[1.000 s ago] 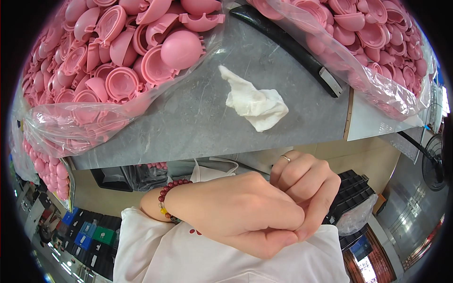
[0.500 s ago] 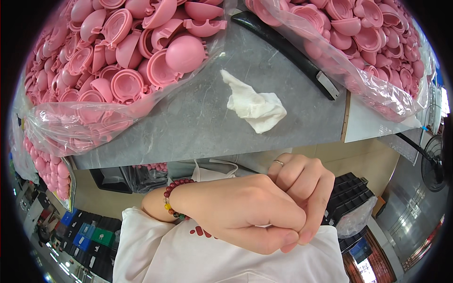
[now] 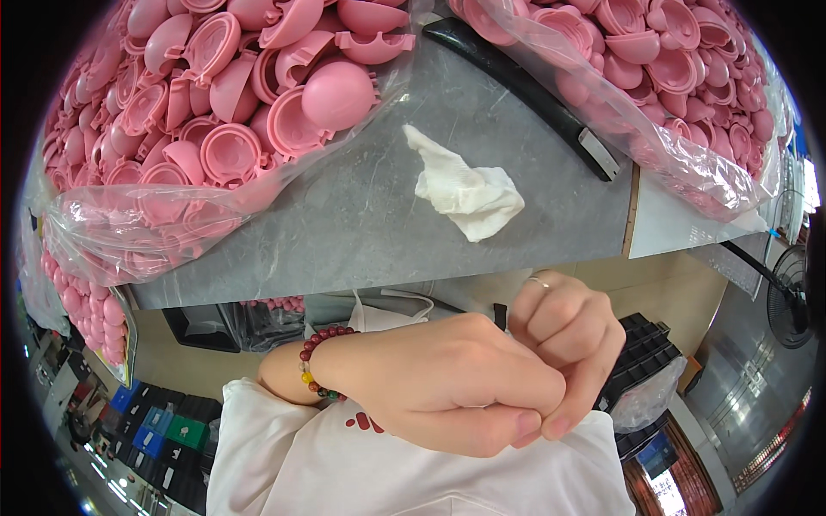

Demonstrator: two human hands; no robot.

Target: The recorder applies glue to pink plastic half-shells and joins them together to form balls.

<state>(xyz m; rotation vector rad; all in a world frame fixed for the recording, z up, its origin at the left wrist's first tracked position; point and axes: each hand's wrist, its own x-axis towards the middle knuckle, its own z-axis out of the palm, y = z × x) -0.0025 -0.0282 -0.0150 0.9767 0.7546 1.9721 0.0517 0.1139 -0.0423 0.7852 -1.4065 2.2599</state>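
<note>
In front of my body my left hand [image 3: 465, 378] is curled closed, a beaded bracelet [image 3: 312, 353] around its wrist. Close against it on the right, my right hand [image 3: 572, 331] is also closed, with a ring [image 3: 539, 281] on one finger. The thumbs and fingertips of both hands press together at the lower right. Whatever may be between them is hidden. Beyond the hands, a crumpled white cloth [image 3: 469, 193] lies on the grey table [image 3: 344, 232], touched by neither hand.
Clear plastic bags with pink half-round plastic shells [image 3: 232, 155] fill the table's far left and far right. A black curved strip-like tool [image 3: 525, 95] lies beside the right bag. Black crates [image 3: 641, 353] stand below at right, near a black fan [image 3: 787, 297].
My right hand has shifted slightly to the right, its knuckles a little farther from my left hand. My left hand has barely moved, and the fingertips still meet.
</note>
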